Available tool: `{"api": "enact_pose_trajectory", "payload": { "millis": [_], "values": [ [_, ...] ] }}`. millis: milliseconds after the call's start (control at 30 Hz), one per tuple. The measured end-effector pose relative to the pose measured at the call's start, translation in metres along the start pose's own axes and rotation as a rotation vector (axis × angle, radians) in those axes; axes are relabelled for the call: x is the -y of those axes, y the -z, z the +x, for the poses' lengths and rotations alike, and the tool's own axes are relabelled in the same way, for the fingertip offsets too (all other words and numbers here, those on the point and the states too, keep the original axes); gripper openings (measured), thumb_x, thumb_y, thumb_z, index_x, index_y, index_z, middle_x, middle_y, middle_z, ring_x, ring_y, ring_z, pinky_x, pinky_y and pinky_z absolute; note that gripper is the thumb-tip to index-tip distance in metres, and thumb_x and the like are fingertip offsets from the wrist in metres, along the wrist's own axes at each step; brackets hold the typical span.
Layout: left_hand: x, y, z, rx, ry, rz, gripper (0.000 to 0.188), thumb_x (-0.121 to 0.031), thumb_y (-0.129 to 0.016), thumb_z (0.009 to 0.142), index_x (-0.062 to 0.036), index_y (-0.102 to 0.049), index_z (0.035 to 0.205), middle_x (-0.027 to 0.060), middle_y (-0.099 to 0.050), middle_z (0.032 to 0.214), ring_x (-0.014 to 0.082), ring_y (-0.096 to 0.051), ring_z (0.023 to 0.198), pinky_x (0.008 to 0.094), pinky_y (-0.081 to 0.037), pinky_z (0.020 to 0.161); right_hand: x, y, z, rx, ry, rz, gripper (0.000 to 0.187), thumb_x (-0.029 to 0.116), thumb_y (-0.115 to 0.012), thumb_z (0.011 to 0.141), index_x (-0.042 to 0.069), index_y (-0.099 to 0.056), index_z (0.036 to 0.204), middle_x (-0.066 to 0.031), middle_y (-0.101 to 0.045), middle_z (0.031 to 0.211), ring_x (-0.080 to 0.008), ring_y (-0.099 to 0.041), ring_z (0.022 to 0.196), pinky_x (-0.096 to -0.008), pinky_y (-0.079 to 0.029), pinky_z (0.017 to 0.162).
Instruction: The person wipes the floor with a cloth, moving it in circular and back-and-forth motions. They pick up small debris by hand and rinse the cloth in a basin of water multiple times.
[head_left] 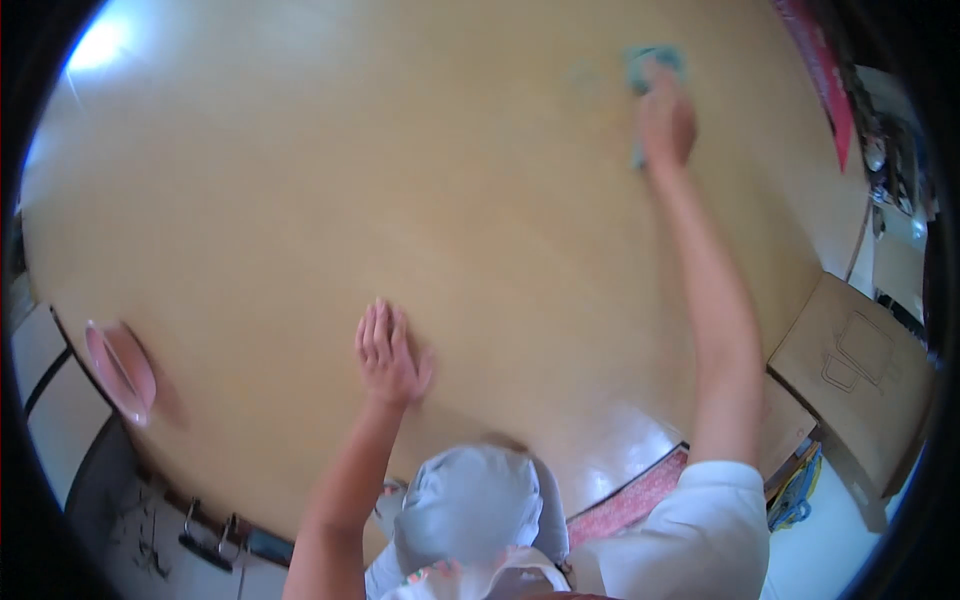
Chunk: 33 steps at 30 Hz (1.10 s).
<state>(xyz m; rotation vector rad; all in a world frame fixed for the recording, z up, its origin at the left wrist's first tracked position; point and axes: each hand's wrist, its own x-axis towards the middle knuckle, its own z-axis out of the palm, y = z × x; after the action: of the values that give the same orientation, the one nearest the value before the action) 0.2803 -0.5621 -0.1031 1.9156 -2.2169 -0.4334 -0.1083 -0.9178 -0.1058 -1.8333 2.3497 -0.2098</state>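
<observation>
The person's right hand [668, 122] reaches toward the far right of the tabletop [400, 190], slightly blurred, its fingers gripping a blue-green cloth [638, 68] against the surface. The left hand [388, 358] lies palm down nearer the body, fingers open and extended. A pink object [121, 372] sits well apart, near the left edge

The broad tan worktop [400, 180] in front of me fills most of my view, with a bright white glare [100, 45] toward its far left. Past its edge, I see a brown cardboard box [865, 370] and pale floor [825, 545] to my right, pale panels [68, 430] to my left.
</observation>
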Motion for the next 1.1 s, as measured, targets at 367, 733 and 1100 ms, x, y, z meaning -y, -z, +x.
{"api": "enact_pose_trajectory", "payload": {
  "millis": [367, 733, 1100],
  "values": [
    [0.008, -0.001, 0.005, -0.092, 0.042, -0.01, 0.064, -0.039, -0.057, 0.094, 0.0012, -0.047, 0.143, 0.023, -0.041, 0.151, 0.0398, -0.039, 0.141, 0.0517, -0.031, 0.116, 0.17, -0.044, -0.155, 0.041, 1.252, 0.207, 0.043, 0.025, -0.068, 0.086, 0.02, -0.066, 0.128, -0.0067, -0.066, 0.13, -0.0258, -0.069, 0.092, -0.0375, -0.059, 0.075],
    [-0.005, -0.013, 0.014, -0.098, -0.001, -0.131, 0.068, -0.038, -0.061, 0.088, -0.001, -0.048, 0.143, 0.0214, -0.039, 0.153, 0.0368, -0.035, 0.144, 0.0498, -0.029, 0.118, 0.087, -0.055, -0.005, -0.648, 0.777, 0.102, 0.042, 0.029, -0.049, 0.098, 0.015, -0.057, 0.137, -0.0145, -0.068, 0.12, -0.0384, -0.067, 0.09, -0.0548, -0.055, 0.072],
    [0.003, -0.026, -0.006, -0.361, -0.033, -0.26, 0.068, -0.025, -0.066, 0.087, 0.002, -0.041, 0.146, 0.0246, -0.039, 0.15, 0.0427, -0.04, 0.138, 0.0486, -0.032, 0.116, 0.227, -0.069, -0.256, 0.057, 1.299, 0.408, 0.063, 0.011, -0.066, 0.077, 0.022, -0.058, 0.139, -0.0024, -0.067, 0.128, -0.0286, -0.069, 0.091, -0.0383, -0.06, 0.077]
  ]
}}
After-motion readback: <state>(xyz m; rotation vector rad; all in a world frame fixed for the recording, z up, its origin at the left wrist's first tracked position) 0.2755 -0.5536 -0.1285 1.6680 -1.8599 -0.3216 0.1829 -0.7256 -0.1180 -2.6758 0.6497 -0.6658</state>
